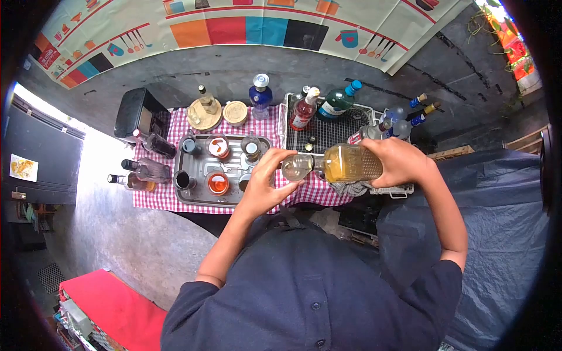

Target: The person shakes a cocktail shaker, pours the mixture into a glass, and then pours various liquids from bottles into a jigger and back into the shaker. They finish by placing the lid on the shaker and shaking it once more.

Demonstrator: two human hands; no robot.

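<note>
My right hand (401,162) is wrapped round the base of a bottle of yellowish liquid (345,163), which lies nearly level. Its neck points left at the mouth of a small clear glass (297,167). That glass is held between the thumb and fingers of my left hand (268,182). Whether liquid is flowing between them cannot be made out. Left of my left hand, a grey tray (199,167) bears several glasses, among them one with red liquid (218,183) and another reddish one (219,147).
A wire rack (293,138) at the back holds a red bottle (304,111) and a green bottle (338,102). A blue bottle (260,96) stands left of it. Dark bottles (153,170) line the left edge of the checkered cloth (153,199). Black sheeting (468,234) hangs at right.
</note>
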